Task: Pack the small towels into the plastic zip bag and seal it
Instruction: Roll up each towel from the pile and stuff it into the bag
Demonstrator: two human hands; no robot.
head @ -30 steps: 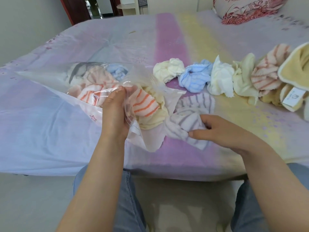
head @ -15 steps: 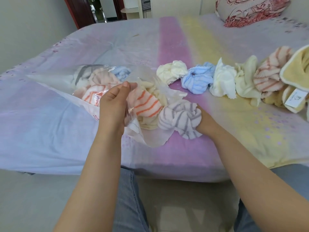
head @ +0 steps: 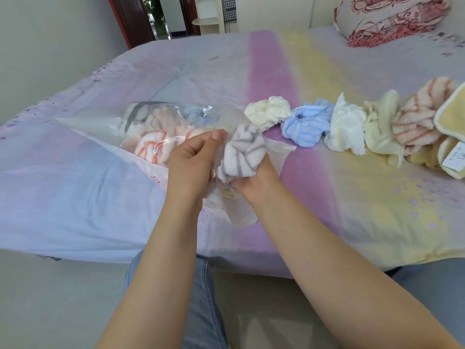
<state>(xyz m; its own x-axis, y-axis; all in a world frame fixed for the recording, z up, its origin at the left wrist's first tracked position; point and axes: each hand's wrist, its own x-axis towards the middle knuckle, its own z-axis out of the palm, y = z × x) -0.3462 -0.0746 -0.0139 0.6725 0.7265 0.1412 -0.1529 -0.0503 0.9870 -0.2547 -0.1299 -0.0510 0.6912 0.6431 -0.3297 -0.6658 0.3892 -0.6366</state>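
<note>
towels: soft terry bundles, bunched into round knots; a grey-striped towel (head: 242, 153) sat at the mouth of the bag (head: 105, 127), gripped from below by the right hand (head: 254, 183).
bag: clear, crinkly plastic, lying on its side on the bed (head: 75, 197), mouth toward the person; inside were orange-striped, peach, grey-marked and blue bundles, partly blurred by glare.
left hand (head: 192, 162): fingers curled, thumb and fingertips pinching the thin upper lip of the bag and lifting it.
right hand: fingers curled around the underside of the grey-striped towel, clamped on it; fingertips mostly hidden by cloth.
row: loose on the bed to the right lay a cream towel (head: 268, 112), blue towel (head: 305, 124), white towel (head: 346, 125), pale yellow towel (head: 381, 124) and pink-striped towel (head: 420, 114), touching one another in a line.
yellow cloth (head: 453, 109): thicker, edge-bound, with a white tag, at the right border.
bed: smooth sheet in lilac, pink and yellow bands.
pillow (head: 387, 18): red floral, at the far corner.
</note>
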